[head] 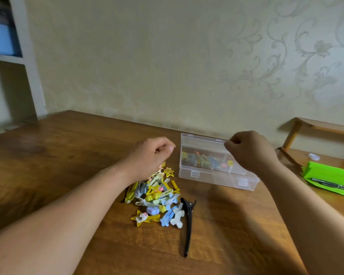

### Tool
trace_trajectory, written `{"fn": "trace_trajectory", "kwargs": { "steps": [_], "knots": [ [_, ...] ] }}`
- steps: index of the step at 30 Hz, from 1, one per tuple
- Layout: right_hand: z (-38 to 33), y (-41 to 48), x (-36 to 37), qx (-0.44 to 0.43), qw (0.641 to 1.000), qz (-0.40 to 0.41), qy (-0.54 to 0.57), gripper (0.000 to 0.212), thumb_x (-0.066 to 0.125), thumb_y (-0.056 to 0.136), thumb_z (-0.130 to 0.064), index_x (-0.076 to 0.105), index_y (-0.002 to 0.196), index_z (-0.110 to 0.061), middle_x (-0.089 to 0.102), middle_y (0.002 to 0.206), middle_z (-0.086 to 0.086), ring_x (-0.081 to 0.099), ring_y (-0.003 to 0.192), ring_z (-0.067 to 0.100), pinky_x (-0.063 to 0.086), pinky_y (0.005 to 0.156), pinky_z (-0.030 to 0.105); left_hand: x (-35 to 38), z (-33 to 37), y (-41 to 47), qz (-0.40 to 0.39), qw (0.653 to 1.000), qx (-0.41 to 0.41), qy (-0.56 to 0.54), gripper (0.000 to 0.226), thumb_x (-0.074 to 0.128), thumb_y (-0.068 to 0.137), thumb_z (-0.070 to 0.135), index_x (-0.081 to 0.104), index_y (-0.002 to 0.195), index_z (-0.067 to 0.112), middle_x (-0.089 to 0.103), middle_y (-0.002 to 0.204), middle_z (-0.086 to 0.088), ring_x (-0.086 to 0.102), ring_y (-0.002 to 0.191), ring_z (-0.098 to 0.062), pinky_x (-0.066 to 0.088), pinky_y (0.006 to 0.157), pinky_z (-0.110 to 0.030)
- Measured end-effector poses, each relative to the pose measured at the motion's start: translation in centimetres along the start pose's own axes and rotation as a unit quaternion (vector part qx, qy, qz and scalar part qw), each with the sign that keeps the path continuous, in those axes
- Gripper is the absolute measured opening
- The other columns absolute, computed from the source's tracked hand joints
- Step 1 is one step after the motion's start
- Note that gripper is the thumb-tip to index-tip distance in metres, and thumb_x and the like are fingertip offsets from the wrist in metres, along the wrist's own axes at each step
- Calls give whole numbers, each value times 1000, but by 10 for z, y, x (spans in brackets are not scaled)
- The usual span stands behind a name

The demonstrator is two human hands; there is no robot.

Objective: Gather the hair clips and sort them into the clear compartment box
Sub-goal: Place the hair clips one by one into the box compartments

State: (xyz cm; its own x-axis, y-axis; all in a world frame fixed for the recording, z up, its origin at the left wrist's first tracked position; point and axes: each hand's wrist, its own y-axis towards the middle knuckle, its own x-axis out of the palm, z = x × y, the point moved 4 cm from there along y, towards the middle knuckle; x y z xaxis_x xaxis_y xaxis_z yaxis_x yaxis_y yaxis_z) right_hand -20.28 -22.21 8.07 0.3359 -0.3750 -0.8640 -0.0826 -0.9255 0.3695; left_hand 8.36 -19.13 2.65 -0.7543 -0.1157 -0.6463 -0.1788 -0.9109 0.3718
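lid pinched, clips waiting beside the box
my right hand point(250, 153) pinches the lid point(203, 141) of the clear box point(216, 176), just right of the clip pile point(157, 195). my left hand point(149, 155) curls above it, contents unclear. best to hold the lid fully back.

no words, numbers or brand marks can be read anywhere in view. the clear box point(216, 175), the hair clips point(157, 197) and the green paper point(326, 174) on the surface point(68, 155) carry no legible print, and the pen point(330, 184) lying on the paper is too small and blurred to tell.
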Motion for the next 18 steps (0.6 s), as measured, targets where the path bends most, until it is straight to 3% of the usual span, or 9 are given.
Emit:
{"fn": "trace_trajectory", "kwargs": {
  "steps": [3,6,11,15,18],
  "knots": [
    [-39,-50,-7,-91,989,-17,115,23,66,98,-34,72,77,-26,70,66,-8,65,61,8,50,57,29,-7,-11,2,56,997,-35,-31,29,48,114,32,74,125,29,70,106,20,65,109,-2,50,88,-28],
    [-73,-84,6,-173,971,-123,110,14,68,98,-32,74,85,-32,70,75,-17,63,67,-6,45,60,11,-11,-21,2,86,993,-64,-55,28,47,113,28,75,120,25,73,103,10,65,104,-6,48,84,-26],
    [-89,-99,31,-174,967,-182,47,15,63,100,-34,77,99,-30,74,88,-12,66,78,3,48,61,18,-13,-30,-3,106,988,-87,-72,26,50,112,28,76,110,28,75,98,7,68,99,-11,54,91,-34],
    [-92,-101,41,-147,970,-194,26,29,66,99,-51,79,98,-25,74,87,-7,68,77,9,59,67,29,-10,-29,-2,92,989,-98,-67,26,51,111,30,76,112,28,75,98,9,67,99,-7,50,84,-30],
    [-96,-99,43,-143,969,-199,12,24,67,100,-46,79,97,-26,74,88,-6,69,79,13,61,69,31,-7,-29,0,88,989,-100,-65,25,52,111,30,77,109,30,75,98,9,67,99,-7,49,83,-31]
  ]
}}
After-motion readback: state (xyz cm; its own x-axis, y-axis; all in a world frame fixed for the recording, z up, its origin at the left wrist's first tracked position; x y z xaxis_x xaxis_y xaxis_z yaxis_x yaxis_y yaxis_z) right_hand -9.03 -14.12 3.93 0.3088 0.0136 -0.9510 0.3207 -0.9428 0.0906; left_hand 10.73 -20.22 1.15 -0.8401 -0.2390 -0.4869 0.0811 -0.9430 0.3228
